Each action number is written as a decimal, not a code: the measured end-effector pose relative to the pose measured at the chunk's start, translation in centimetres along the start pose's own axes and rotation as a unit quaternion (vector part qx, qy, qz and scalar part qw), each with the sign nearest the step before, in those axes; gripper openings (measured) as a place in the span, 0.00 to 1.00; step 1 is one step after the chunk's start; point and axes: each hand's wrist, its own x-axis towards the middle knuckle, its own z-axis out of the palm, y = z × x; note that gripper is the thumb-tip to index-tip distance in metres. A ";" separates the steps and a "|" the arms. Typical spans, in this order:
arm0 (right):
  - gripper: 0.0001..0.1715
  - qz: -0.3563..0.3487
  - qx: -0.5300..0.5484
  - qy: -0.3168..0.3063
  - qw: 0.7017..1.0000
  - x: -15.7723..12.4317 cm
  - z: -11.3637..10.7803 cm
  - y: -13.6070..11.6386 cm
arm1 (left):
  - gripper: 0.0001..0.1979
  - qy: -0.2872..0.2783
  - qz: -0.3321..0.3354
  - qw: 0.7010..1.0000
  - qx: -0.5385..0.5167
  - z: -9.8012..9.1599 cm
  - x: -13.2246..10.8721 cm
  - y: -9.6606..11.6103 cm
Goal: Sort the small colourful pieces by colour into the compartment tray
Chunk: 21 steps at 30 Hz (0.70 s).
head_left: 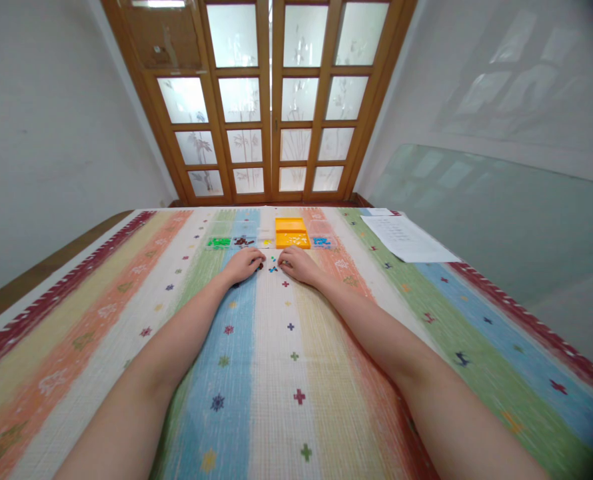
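My left hand (244, 264) rests on the tablecloth with its fingers curled together, and a small dark brown piece (260, 266) shows at the fingertips. Across a narrow gap, my right hand (299, 264) has its fingers bent down and closed; anything in them is too small to make out. Between the hands lie several tiny blue, green and dark pieces (273, 269). Just beyond my right hand stands an open yellow box (292, 231) with pale small pieces in its near half.
Behind my hands, clear compartments hold green pieces (219, 242), brown pieces (243, 241), yellow pieces (268, 244) and blue pieces (321, 241). White paper sheets (406, 238) lie at the far right of the striped tablecloth (271, 373). Wooden glass-paned doors (271, 133) rise past the far edge.
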 end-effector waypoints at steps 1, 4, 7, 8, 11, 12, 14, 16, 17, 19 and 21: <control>0.09 0.002 -0.001 0.001 1.000 0.0 0.0 0.0 | 0.15 0.000 0.000 1.000 0.000 0.0 0.0 0.0; 0.08 0.014 -0.002 0.013 1.000 0.0 0.1 0.2 | 0.15 0.000 0.001 1.000 0.002 0.0 0.0 0.0; 0.07 0.017 -0.009 0.022 1.000 0.0 0.2 0.3 | 0.15 -0.003 0.007 1.000 0.005 0.0 0.1 0.0; 0.07 0.014 -0.011 0.021 1.000 -0.1 0.2 0.3 | 0.15 -0.004 0.009 1.000 0.006 0.0 0.1 0.0; 0.06 0.007 -0.014 0.012 1.000 -0.1 0.2 0.2 | 0.14 -0.005 0.010 1.000 0.008 0.0 0.1 0.0; 0.05 0.008 -0.015 0.010 1.000 -0.1 0.2 0.2 | 0.14 -0.006 0.009 1.000 0.008 0.0 0.1 0.0; 0.06 0.010 -0.017 0.008 1.000 0.0 0.2 0.2 | 0.14 -0.005 0.005 1.000 0.008 0.0 0.1 0.0; 0.07 0.013 -0.019 0.009 1.000 0.0 0.1 0.2 | 0.14 -0.005 0.005 1.000 0.008 0.1 0.1 -0.1; 0.06 0.015 -0.019 0.011 1.000 -0.1 0.1 0.2 | 0.14 -0.003 0.007 1.000 0.007 0.1 0.1 -0.1; 0.05 0.023 -0.022 0.018 0.999 -0.1 0.1 0.2 | 0.14 -0.002 0.009 1.000 0.006 0.1 0.1 -0.2; 0.03 0.029 -0.025 0.023 0.999 -0.1 0.1 0.3 | 0.14 -0.002 0.008 1.000 0.005 0.1 0.1 -0.2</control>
